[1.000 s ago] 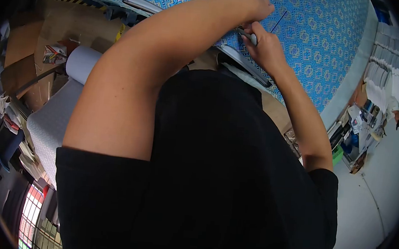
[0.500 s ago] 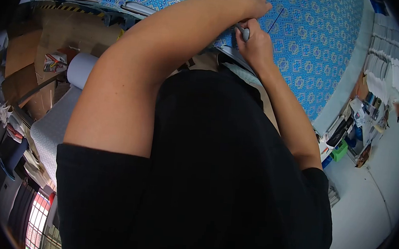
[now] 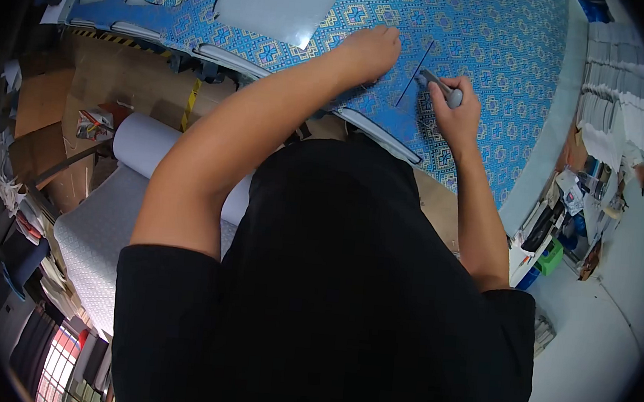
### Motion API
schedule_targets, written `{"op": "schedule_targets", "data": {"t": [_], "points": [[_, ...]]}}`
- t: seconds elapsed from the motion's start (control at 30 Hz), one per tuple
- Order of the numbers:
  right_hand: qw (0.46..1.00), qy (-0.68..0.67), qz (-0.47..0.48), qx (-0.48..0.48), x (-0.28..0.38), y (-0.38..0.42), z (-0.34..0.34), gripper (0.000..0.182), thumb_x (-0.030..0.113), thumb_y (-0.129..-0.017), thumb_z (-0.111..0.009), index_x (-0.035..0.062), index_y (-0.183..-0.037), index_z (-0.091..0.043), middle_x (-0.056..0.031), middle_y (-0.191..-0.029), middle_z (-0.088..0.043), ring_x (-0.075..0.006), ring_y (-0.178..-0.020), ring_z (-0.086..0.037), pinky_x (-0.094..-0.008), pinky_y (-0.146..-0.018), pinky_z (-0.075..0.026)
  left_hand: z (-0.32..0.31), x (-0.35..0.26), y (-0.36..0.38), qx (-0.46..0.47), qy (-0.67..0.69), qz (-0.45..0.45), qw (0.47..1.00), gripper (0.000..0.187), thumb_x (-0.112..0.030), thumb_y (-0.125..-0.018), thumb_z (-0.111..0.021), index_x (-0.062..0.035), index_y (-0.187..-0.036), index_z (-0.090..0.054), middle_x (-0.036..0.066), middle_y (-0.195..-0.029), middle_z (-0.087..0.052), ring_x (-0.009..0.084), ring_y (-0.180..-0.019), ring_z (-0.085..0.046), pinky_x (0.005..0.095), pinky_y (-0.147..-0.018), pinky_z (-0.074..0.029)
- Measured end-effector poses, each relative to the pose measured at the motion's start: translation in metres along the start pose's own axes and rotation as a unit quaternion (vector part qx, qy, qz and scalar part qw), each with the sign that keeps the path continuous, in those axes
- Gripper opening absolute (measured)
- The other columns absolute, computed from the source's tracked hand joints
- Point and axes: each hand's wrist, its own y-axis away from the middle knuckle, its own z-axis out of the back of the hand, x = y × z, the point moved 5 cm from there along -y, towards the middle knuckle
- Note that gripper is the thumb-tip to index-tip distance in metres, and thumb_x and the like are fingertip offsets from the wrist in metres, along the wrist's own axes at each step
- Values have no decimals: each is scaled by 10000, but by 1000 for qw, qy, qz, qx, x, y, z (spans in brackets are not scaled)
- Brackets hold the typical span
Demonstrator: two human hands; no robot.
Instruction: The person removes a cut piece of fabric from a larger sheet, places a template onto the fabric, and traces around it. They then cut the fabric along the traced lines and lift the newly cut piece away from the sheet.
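A blue patterned fabric sheet [image 3: 498, 71] spreads out in front of me. In my right hand [image 3: 461, 120] is a utility knife with a grey handle [image 3: 444, 88], its front end pointing left, close over a thin dark blue line [image 3: 415, 72] on the fabric. My left hand [image 3: 371, 56] rests on the fabric to the left of that line, back of the hand up and fingers curled in. I cannot tell what, if anything, those fingers hold. Below it, a dark-edged opening [image 3: 380, 134] shows near the fabric's front edge.
A pale rectangular panel [image 3: 277, 1] shows in the fabric at upper left. A white roll [image 3: 145, 142] and grey textured material [image 3: 108, 233] are at lower left. Stacked white sheets [image 3: 611, 80] and a green container [image 3: 550, 257] are on the right.
Both hands have come nearer and apart: the left moved left, the right moved right and down with the knife. My arms no longer overlap the dark-edged opening, and more fabric shows.
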Motion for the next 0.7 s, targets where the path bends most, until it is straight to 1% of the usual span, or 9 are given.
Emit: {"op": "schedule_targets", "data": {"t": [0.1, 0.13, 0.27, 0.33, 0.4, 0.43, 0.5, 0.63, 0.7], "points": [[999, 2, -22, -25, 11, -33, -2, 218, 211, -918, -745, 53, -1036, -652, -154, -921, -744, -273, -796, -730, -372, -690, -549, 1, -14, 19, -148, -29, 17, 988, 353, -99, -921, -561, 70, -1229, -594, 138, -1109, -582, 277, -1063, -593, 351, -822, -572], [1000, 9, 7, -25, 14, -44, -9, 220, 210, -916, -747, 56, -1040, -651, -161, -925, -744, -306, -811, -732, -386, -692, -555, 1, -20, 22, -147, -31, 15, 988, 353, -99, -921, -561, 70, -1229, -594, 138, -1109, -582, 277, -1063, -593, 351, -822, -572], [997, 13, 70, -24, 23, -76, -31, 224, 214, -911, -748, 73, -1053, -647, -177, -932, -744, -396, -856, -723, -439, -703, -567, -2, -24, 23, -136, -51, 68, 987, 445, -216, -906, -655, 65, -1244, -586, 171, -1244, -568, 304, -1137, -567, 389, -855, -559], [998, 20, 62, -18, 21, -89, -36, 224, 218, -912, -745, 82, -1059, -644, -178, -927, -743, -404, -854, -719, -451, -702, -566, 3, -25, 21, -134, -56, 80, 986, 504, -277, -892, -702, 62, -1246, -585, 189, -1298, -557, 315, -1166, -558, 404, -879, -553], [998, 26, 54, -9, 18, -98, -39, 224, 222, -914, -741, 91, -1065, -642, -178, -921, -742, -413, -853, -715, -464, -701, -565, 11, -24, 18, -67, 0, 94, 993, 702, -406, -807, -807, 53, -1285, -573, 233, -1388, -518, 348, -1230, -538, 436, -948, -534], [997, 28, 66, -3, 19, -102, -40, 220, 223, -916, -737, 96, -1066, -639, -176, -922, -742, -413, -852, -714, -470, -703, -563, 12, -23, 16, -68, 0, 96, 993, 702, -406, -807, -807, 53, -1285, -573, 233, -1388, -518, 348, -1230, -538, 436, -948, -534], [996, 29, 79, 5, 18, -107, -41, 217, 225, -918, -732, 101, -1067, -637, -173, -922, -741, -413, -852, -714, -476, -706, -561, 11, -20, 12, -54, -3, 113, 992, 861, -475, -736, -861, 47, -1344, -548, 250, -1410, -507, 362, -1271, -523, 431, -975, -524], [994, 41, 92, 46, 21, -110, -40, 201, 207, -919, -726, 95, -1056, -632, -178, -919, -737, -418, -849, -710, -474, -705, -557, 8, -19, 9, -78, -22, 118, 990, 946, -491, -722, -869, 41, -1412, -500, 262, -1454, -476, 370, -1285, -516, 438, -988, -518], [993, 49, 89, 61, 22, -113, -39, 196, 199, -918, -724, 92, -1053, -630, -181, -918, -736, -418, -851, -709, -473, -706, -556, 8, -17, 6, -40, -12, 143, 989, 999, -501, -697, -880, 24, -1450, -486, 233, -1462, -468, 328, -1283, -517, 402, -979, -486]]}}
